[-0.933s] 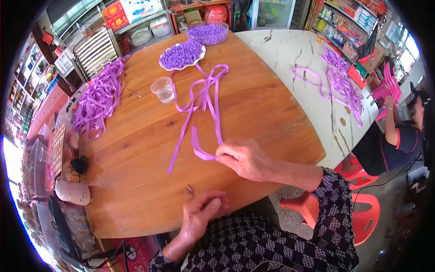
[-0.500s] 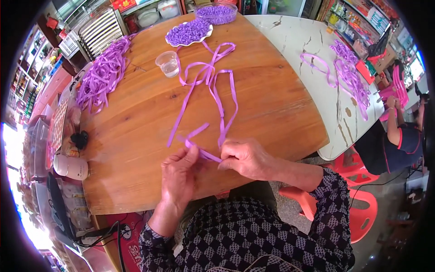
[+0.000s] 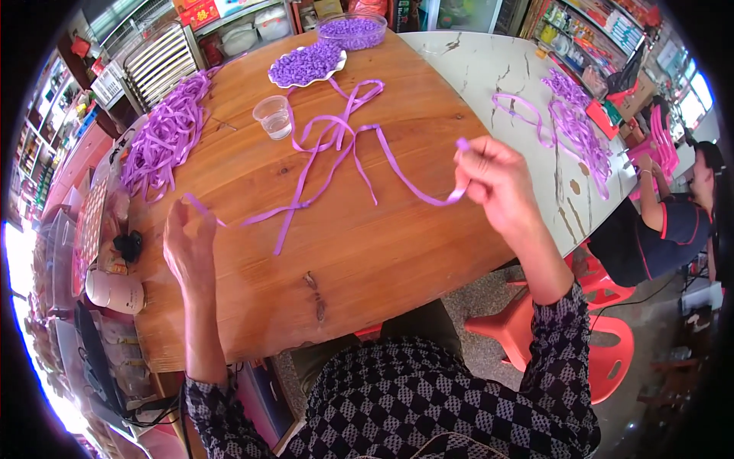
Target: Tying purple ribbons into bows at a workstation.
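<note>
A long purple ribbon [image 3: 409, 183] stretches in loose curves over the wooden table between my two hands. On the left, my left hand [image 3: 189, 249] is raised, its thumb and fingers pinched on one ribbon end. My right hand [image 3: 497, 180] is closed round another stretch, with a short tip poking up above the fingers and the rest hanging toward the table. Loops of ribbon cross in the table's middle, beside a clear plastic cup [image 3: 274, 117] that seems to hold some clear liquid.
At the far edge stand a scalloped white dish [image 3: 336, 71] and a clear round bowl [image 3: 382, 40], both of purple beads. A ribbon heap [image 3: 168, 138] lies left, more ribbon [image 3: 577, 134] on the white table [image 3: 485, 69]. Another person [image 3: 650, 229] is at right, near red stools [image 3: 612, 359].
My hands, close together at the table's near edge before, have moved far apart, left and right. The ribbon between them is now spread wide, and its loops have shifted.
</note>
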`<state>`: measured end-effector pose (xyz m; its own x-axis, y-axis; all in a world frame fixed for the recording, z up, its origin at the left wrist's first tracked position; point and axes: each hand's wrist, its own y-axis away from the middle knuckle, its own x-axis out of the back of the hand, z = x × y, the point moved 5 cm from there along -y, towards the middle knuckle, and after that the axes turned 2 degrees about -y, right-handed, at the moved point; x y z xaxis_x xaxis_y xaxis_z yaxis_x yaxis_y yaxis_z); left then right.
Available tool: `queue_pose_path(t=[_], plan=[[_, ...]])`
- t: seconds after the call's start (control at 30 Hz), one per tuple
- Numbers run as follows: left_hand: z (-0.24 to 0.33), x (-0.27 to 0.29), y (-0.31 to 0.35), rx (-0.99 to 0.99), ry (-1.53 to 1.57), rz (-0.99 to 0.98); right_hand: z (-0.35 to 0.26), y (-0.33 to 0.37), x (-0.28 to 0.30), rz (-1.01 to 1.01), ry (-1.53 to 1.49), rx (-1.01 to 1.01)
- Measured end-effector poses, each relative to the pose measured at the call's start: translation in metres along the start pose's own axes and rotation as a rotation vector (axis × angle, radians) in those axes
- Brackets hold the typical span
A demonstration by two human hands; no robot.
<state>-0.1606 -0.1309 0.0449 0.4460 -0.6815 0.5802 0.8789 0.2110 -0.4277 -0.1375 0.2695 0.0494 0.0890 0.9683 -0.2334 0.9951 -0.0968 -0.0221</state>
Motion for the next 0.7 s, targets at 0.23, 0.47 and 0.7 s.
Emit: queue_pose_path(t=[0.23, 0.47, 0.7], plan=[[0.084, -0.058, 0.119, 0.321, 0.693, -0.728, 0.043, 0.078, -0.072, -0.399, 0.304, 0.037], [0.092, -0.095, 0.139, 0.64, 1.131, -0.591, 0.071, 0.109, -0.104, -0.418, 0.732, 0.637], [0.104, -0.082, 0.135, 0.582, 1.111, -0.771, 0.011, 0.092, -0.07, -0.163, 0.59, 0.687]])
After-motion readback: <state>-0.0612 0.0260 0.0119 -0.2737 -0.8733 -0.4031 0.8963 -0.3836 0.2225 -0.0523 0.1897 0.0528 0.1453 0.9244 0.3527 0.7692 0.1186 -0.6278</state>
